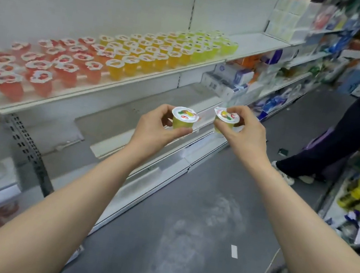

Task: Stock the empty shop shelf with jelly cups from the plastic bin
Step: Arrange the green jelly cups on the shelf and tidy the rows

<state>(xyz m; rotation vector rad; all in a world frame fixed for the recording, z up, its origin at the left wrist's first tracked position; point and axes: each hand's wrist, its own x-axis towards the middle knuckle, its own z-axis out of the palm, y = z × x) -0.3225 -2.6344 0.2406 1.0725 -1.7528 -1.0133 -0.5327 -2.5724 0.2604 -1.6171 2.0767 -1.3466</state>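
My left hand (154,128) grips a yellow-green jelly cup (183,119) with a white foil lid. My right hand (245,132) pinches a second yellow-green jelly cup (225,119), tilted a little to the left. Both cups hang in the air in front of the white shelf (121,85), below its front edge. The shelf carries rows of jelly cups: red ones (42,69) at the left, orange ones (144,56) in the middle, yellow-green ones (209,45) at the right. The shelf's right end (258,43) is bare. The plastic bin is out of view.
Below the stocked shelf lie bare white lower shelves (144,117). Packaged goods (241,80) fill shelves further right. Another person's legs in dark trousers (348,128) stand in the grey aisle (187,207) at the right. More goods (358,186) line the right side.
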